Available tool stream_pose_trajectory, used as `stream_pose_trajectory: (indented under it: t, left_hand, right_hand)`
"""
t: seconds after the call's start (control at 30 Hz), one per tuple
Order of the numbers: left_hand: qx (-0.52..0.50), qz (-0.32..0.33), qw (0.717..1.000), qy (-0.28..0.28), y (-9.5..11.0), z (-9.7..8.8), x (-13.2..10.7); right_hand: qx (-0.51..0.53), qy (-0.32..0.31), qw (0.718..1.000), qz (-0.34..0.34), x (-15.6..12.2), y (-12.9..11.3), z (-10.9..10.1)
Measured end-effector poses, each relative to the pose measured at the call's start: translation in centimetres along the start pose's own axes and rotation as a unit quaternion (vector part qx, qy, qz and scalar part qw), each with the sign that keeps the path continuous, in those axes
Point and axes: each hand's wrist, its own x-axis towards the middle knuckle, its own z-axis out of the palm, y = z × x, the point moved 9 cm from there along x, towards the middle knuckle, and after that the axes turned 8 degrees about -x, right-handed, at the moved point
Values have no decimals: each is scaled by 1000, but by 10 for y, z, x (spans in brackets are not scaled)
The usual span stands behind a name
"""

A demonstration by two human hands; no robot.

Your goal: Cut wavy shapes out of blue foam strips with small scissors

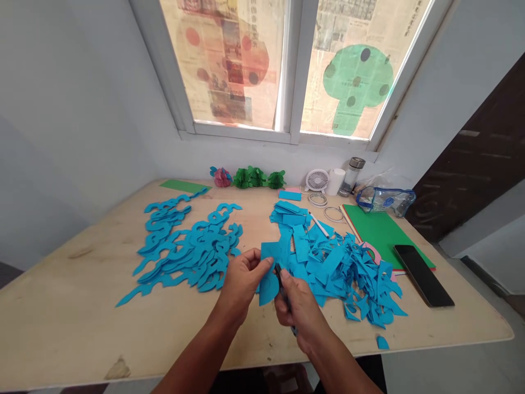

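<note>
My left hand (243,274) pinches a piece of blue paper (268,290) between thumb and fingers, above the front part of the table. A curved edge shows along the paper's lower end. Wrapped round the handles of dark scissors (283,284), my right hand (301,306) holds them close against the paper; their blades are mostly hidden. To the left lies a pile of wavy blue paper cut-outs (184,254). On the right, blue paper scraps (353,273) are heaped, with rectangular blue pieces (289,212) stacked behind them.
A white pen (319,224) lies on the scraps. Further right are green sheets (379,232) and a black phone (422,275). Along the wall stand green paper decorations (256,177), a small fan (317,180), a bottle (351,178) and a clear pouch (385,201).
</note>
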Motion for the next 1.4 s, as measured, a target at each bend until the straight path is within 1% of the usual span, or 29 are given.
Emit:
stream_pose_trajectory:
  t: [0.13,0.27,0.4,0.53,0.73,1.03,1.17,1.4]
  left_hand:
    - [16,5,1000,-8,2,-2,-1]
    - [24,-4,999,-24,3,-1,-5]
    - [18,-7,1000,-25,8,-2,-6]
    - [28,4,999,-32,12,-2,-6]
    - [45,6,998,-42,13,-2,-10]
    - [20,-8,997,-71,14,1,-11]
    - [18,-2,997,-70,13,0,-10]
    - [37,2,997,-72,16,-1,-9]
  right_hand:
    - [-45,18,999,-24,1,-9,-2]
    - [-72,22,997,-16,1,-14,-5]
    - [-80,6,997,-11,-2,-14,-3]
    - [-89,-8,996,-10,-3,-12,0]
    - [-87,-7,996,-19,-1,-16,3]
    - [-109,-6,993,-35,1,-17,4]
    - [-102,-2,994,-38,2,-17,4]
    - [-85,-10,996,-22,0,-17,7]
